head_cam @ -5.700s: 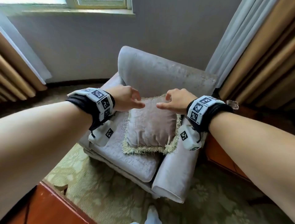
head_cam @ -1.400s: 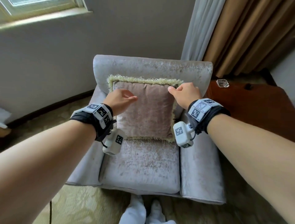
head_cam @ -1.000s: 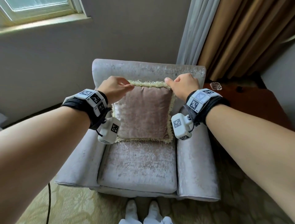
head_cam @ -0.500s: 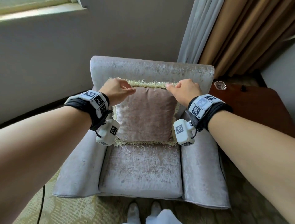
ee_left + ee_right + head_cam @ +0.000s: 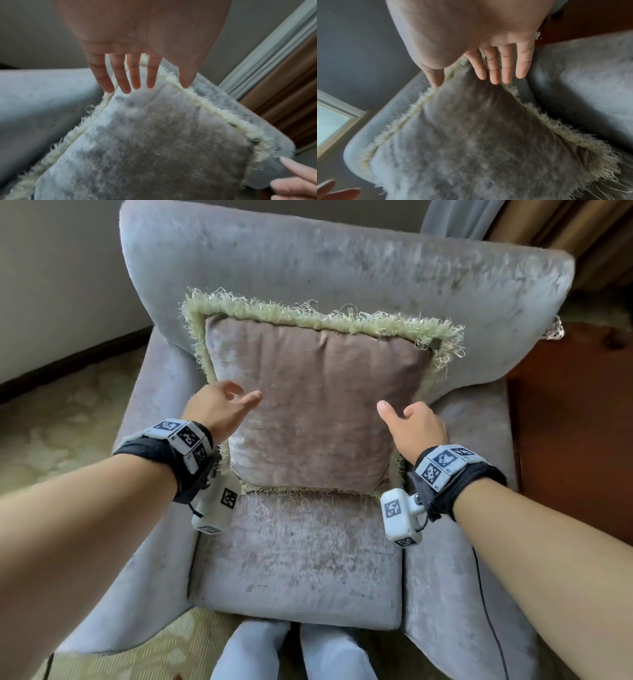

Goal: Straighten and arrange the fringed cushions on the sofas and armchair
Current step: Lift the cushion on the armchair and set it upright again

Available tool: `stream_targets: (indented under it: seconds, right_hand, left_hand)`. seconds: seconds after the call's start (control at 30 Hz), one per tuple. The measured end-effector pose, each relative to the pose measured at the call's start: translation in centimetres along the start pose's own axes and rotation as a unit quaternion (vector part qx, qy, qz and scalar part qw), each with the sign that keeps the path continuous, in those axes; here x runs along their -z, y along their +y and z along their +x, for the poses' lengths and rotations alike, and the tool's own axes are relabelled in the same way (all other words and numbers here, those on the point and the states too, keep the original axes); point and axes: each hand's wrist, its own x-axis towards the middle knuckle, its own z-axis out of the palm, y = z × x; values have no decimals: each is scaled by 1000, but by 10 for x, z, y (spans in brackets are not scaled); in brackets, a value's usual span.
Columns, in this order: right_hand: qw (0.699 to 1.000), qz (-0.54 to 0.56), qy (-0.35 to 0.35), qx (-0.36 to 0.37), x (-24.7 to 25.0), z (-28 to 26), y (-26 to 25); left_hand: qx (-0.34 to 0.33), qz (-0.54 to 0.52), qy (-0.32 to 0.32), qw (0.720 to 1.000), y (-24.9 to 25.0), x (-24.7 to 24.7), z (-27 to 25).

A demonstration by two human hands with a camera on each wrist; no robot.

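A grey velvet armchair (image 5: 342,265) fills most of the head view, its seat cushion (image 5: 301,559) near and its backrest far. To its right stands a dark wooden side table (image 5: 575,440); patterned carpet (image 5: 61,419) lies to the left, and tan curtains (image 5: 565,231) hang at the far right.

A mauve cushion (image 5: 318,412) with a pale green fringe (image 5: 308,314) stands upright on the seat, leaning against the backrest, roughly centred between the armrests.

The left hand (image 5: 219,409) is at the cushion's lower left edge and the right hand (image 5: 414,426) at its lower right edge, so the cushion sits between them. Both hands have their fingers spread and straight, holding nothing. In the left wrist view the fingertips (image 5: 126,88) reach the cushion's edge by the fringe; in the right wrist view the fingertips (image 5: 494,79) lie at the cushion's side. Whether they press the fabric or only come near cannot be told, as both views are blurred.
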Motion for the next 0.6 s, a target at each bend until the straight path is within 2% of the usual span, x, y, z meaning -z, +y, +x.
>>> stream_targets:
  seconds: [0.27, 0.4, 0.5, 0.6]
  right_hand:
    - [983, 131, 106, -70, -81, 82, 42]
    - [974, 190, 97, -74, -114, 111, 64]
    - [961, 253, 92, -67, -130, 127, 69]
    - [945, 295, 137, -41, -135, 129, 61]
  left_hand:
    - [54, -88, 134, 986, -51, -77, 89]
    - [79, -182, 86, 976, -83, -104, 113]
    - [54, -241, 74, 966, -97, -112, 131]
    - [11, -261, 73, 962, -99, -114, 139]
